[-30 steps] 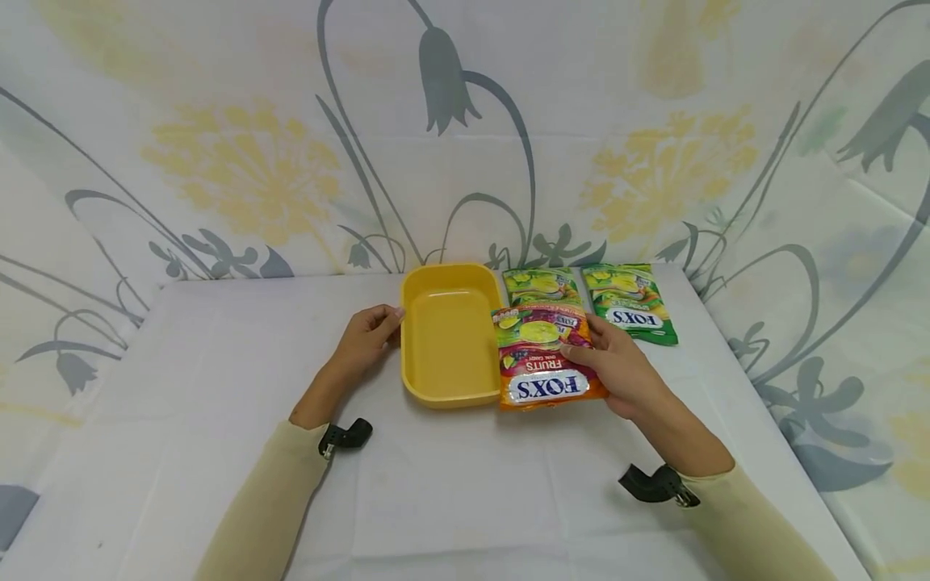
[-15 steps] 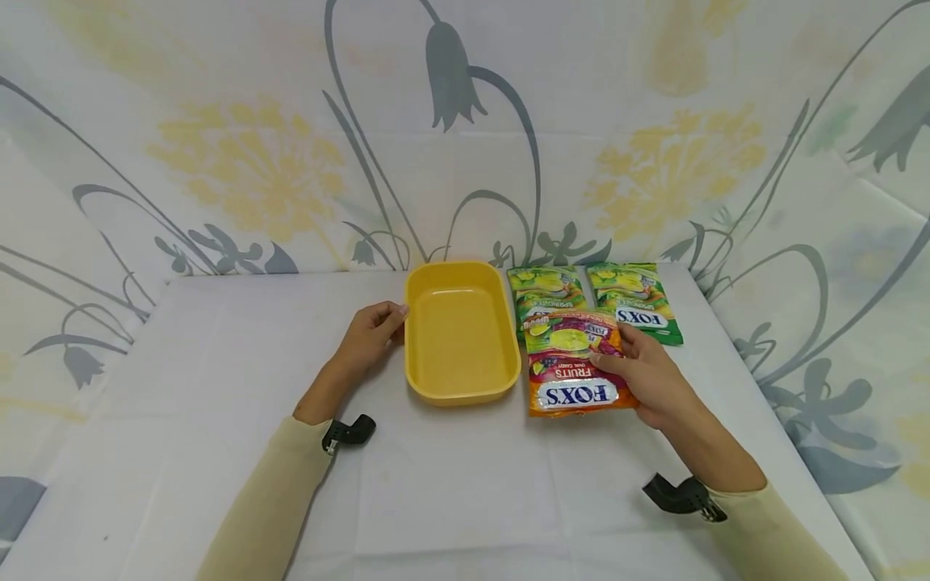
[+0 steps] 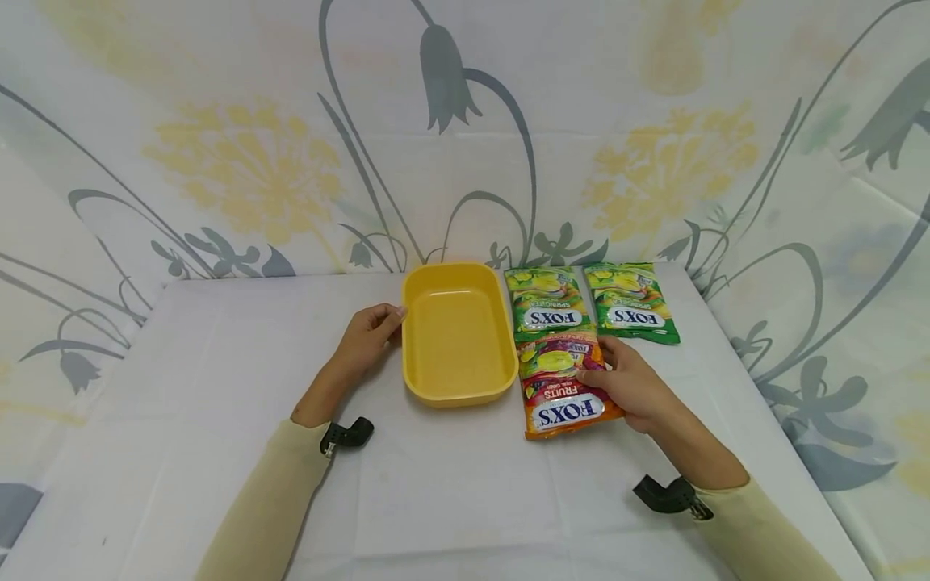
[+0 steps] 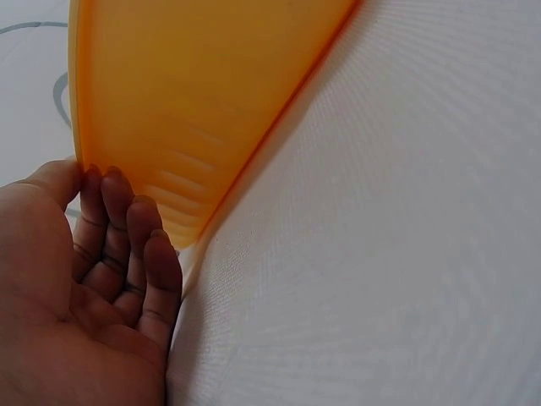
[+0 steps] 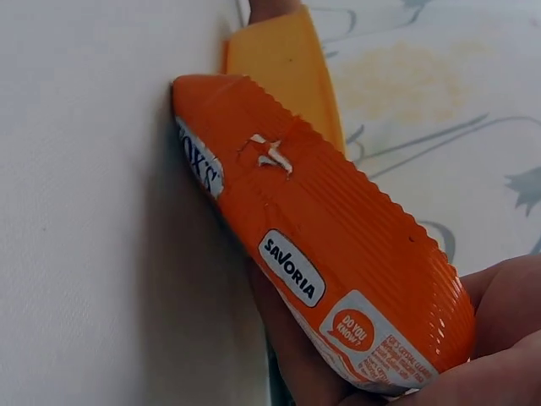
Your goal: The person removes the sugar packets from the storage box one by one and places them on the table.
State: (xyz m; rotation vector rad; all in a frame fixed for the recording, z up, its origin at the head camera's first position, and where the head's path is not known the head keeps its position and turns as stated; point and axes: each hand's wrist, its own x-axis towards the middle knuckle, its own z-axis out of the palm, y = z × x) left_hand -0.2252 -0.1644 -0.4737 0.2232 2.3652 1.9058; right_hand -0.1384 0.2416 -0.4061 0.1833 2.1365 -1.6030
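Observation:
My right hand [image 3: 626, 381] grips an orange and purple bag of Fox's Fruits candy [image 3: 555, 387] by its right side, thumb on the printed face. In the right wrist view the bag's orange back [image 5: 313, 228] is tilted close over the white cloth; whether it touches is unclear. My left hand [image 3: 370, 335] pinches the left rim of a yellow plastic tray [image 3: 508, 391] between thumb and fingers. From the left wrist, the fingertips [image 4: 114, 182] lie against the tray's outer wall [image 4: 211, 76]. Nothing lies inside the tray.
Two green bags of Fox's Spring Tea candy, a nearer-to-tray bag [image 3: 548, 300] and a right-hand bag [image 3: 630, 303], lie behind the held bag. A white cloth [image 3: 450, 492] covers the table, and a flower-printed curtain [image 3: 465, 177] stands behind it.
My right hand has drawn the orange bag rightward off the tray's edge, then lowered it toward me in front of the green bags. The left hand has kept its hold on the tray.

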